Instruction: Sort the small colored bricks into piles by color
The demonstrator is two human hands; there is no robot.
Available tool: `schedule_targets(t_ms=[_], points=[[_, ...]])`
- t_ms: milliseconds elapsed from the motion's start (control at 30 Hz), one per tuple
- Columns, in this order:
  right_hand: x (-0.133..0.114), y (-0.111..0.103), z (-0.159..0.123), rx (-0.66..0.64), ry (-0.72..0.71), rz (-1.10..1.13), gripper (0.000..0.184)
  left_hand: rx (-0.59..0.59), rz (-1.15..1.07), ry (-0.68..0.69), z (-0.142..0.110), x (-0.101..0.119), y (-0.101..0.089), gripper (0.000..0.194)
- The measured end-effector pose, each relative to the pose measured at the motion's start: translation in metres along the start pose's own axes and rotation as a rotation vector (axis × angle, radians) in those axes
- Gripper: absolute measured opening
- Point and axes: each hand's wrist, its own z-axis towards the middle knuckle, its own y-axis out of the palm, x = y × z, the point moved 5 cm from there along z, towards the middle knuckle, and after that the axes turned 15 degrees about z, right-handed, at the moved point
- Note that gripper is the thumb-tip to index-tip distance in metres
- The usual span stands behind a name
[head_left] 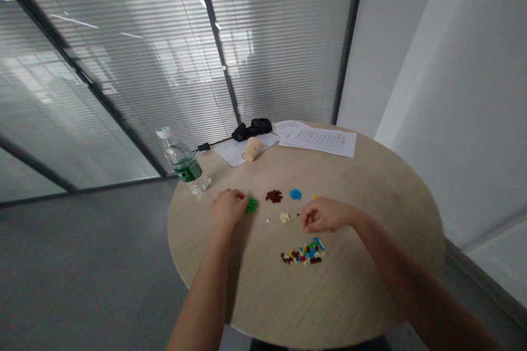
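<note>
My left hand (pixel 228 207) rests on the round wooden table (pixel 370 203) with its fingers curled against a small pile of green bricks (pixel 251 205). My right hand (pixel 323 215) lies closed in a loose pinch on the table, above a mixed pile of coloured bricks (pixel 304 253). What either hand holds is too small to make out. Between the hands lie small sorted piles: brown bricks (pixel 274 196), blue bricks (pixel 295 193), cream bricks (pixel 284 217) and a tiny yellow piece (pixel 314 196).
A water bottle (pixel 183 162) with a green label stands near the table's left edge. At the back lie printed sheets (pixel 319 139), a tipped paper cup (pixel 252 148) and a black bundle with a cable (pixel 252 128). Glass walls with blinds stand behind.
</note>
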Motion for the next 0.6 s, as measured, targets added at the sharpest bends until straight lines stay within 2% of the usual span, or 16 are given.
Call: schedule_targets(t_ms=[267,367,600], points=[[0.000,0.008,0.000,-0.094,-0.004,-0.024,0.024,-0.025,0.013,0.006,-0.003,0.002,-0.003,0.027],[-0.002,0.011,0.003,-0.087,-0.043,-0.058,0.022,-0.024,0.011,0.005,-0.002,0.002,-0.001,0.027],[-0.010,0.022,0.005,-0.104,-0.124,-0.121,0.015,0.059,-0.013,-0.012,0.000,0.001,0.000,0.029]])
